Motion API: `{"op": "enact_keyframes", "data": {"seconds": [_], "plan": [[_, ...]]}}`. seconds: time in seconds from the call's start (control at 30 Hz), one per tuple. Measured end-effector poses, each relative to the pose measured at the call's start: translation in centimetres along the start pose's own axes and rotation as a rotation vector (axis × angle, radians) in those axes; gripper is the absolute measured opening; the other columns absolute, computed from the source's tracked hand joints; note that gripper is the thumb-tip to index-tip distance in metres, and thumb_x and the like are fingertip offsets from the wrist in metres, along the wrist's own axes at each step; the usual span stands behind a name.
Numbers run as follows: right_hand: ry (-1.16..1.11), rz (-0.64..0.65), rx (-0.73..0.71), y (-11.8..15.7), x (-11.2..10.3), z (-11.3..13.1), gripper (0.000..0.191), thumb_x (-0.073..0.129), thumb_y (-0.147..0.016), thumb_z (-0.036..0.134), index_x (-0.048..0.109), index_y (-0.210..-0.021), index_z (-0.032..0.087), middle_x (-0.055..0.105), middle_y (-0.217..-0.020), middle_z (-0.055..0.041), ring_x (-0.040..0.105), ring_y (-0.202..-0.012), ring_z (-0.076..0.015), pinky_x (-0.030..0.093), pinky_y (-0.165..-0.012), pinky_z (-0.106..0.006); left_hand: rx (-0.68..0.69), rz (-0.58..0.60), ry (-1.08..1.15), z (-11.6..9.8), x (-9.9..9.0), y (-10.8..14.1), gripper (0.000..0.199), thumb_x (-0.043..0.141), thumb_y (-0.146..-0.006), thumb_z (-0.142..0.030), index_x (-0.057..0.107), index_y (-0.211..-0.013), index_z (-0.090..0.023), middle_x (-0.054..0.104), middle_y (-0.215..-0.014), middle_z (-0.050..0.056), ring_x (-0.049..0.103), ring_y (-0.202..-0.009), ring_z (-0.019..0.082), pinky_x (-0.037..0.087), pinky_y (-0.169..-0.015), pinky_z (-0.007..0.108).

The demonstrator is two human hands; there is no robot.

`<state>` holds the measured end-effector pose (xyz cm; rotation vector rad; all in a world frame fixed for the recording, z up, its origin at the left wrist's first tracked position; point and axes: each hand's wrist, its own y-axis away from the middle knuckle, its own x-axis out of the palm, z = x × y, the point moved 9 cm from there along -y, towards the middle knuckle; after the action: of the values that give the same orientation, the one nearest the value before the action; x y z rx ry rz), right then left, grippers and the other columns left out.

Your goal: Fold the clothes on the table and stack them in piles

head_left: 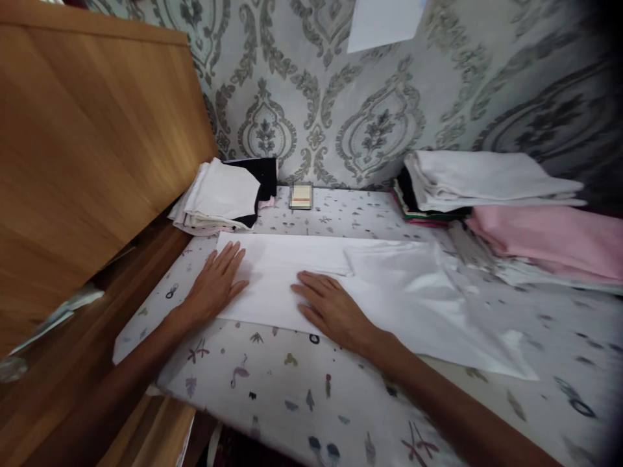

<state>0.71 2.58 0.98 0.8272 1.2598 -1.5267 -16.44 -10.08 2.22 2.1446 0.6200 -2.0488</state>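
A white garment, partly folded into a long strip, lies across the patterned cloth in front of me. Its left part is smooth, while the right part is looser and creased. My left hand rests flat at the garment's left end, fingers stretched and pointing away from me. Flat on the middle of the strip lies my right hand, its fingers extended toward the left. Neither hand grips the fabric. I cannot tell what kind of garment it is.
The patterned cloth covers the table. Folded clothes sit at the back left, beside a wooden cabinet. A small blurred square item stands near the wall. At the right are a white stack and a pink folded cloth.
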Motion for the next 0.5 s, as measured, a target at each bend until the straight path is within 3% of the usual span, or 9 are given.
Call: {"op": "enact_keyframes", "data": {"seconds": [0.1,0.17,0.3,0.4,0.5], "plan": [[-0.017,0.015,0.025,0.0,-0.4,0.1,0.036,0.042,-0.100,0.030,0.059,-0.129,0.018,0.056,-0.141,-0.0143,0.048,-0.134,-0.0261,0.040,-0.109,-0.047,-0.112,0.135,-0.018,2.3,3.0,0.4,0.070,0.032,-0.096,-0.056,0.030,-0.151,-0.013,0.030,-0.159,0.019,0.021,-0.150,0.030,0.020,-0.119,0.054],[-0.044,0.020,0.036,0.0,-0.7,0.2,0.035,0.044,-0.099,0.029,0.059,-0.128,0.018,0.057,-0.140,-0.0137,0.048,-0.133,-0.0245,0.039,-0.110,-0.045,-0.177,0.154,-0.036,3.7,3.9,0.7,0.072,0.030,-0.095,-0.057,0.031,-0.151,-0.012,0.030,-0.159,0.019,0.021,-0.150,0.030,0.022,-0.118,0.055],[-0.055,-0.002,0.099,0.1,-1.3,-0.3,0.033,0.045,-0.099,0.024,0.060,-0.127,0.017,0.059,-0.137,-0.0128,0.049,-0.133,-0.0230,0.038,-0.110,-0.043,-0.224,0.088,-0.099,4.4,3.3,0.5,0.076,0.030,-0.092,-0.057,0.033,-0.150,-0.009,0.033,-0.157,0.021,0.022,-0.149,0.034,0.021,-0.116,0.061],[0.005,-0.039,0.169,0.1,-1.5,-0.9,0.033,0.044,-0.098,0.020,0.059,-0.127,0.016,0.056,-0.141,-0.0144,0.045,-0.137,-0.0242,0.034,-0.113,-0.046,-0.188,-0.001,-0.119,4.1,2.3,-0.1,0.082,0.027,-0.090,-0.059,0.029,-0.151,-0.004,0.031,-0.157,0.023,0.019,-0.150,0.035,0.019,-0.118,0.059],[0.082,-0.018,0.274,0.2,-1.4,-2.0,0.037,0.050,-0.097,0.026,0.055,-0.133,0.014,0.049,-0.148,-0.0161,0.037,-0.143,-0.0257,0.029,-0.117,-0.047,-0.105,0.033,-0.071,4.6,3.6,-0.5,0.083,0.024,-0.089,-0.059,0.029,-0.151,-0.004,0.032,-0.157,0.022,0.023,-0.149,0.034,0.024,-0.117,0.055]]}}
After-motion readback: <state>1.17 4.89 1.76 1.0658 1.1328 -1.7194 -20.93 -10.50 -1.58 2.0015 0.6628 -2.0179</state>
